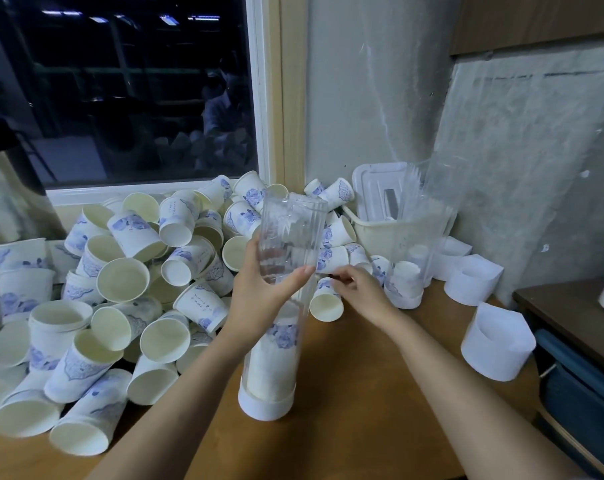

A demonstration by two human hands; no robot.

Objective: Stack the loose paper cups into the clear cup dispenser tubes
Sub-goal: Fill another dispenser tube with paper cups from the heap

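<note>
wooden table (pixel 362 417) in front of me, w/ a big heap of loose paper cups (pixel 120 282) over its left side. my left hand (pixel 259 296) grips the clear dispenser tube (pixel 290 230) round its middle, thumb across the front. the tube stands on its white base cap (pixel 265 407), just right of the heap. inside it a nested stack of cups (pixel 276 362) fills the lower half; the top half is clear. beige basket (pixel 380 237) at back right holds a white lid (pixel 376 188) + more clear tubes (pixel 421 202). a 2nd tube (pixel 406 271) in front of it has a few cups in it. my right hand (pixel 359 296) reaches to a cup lying on its side (pixel 326 304) just right of my tube, fingers curled at its closed end; can't tell if they hold it.
</note>
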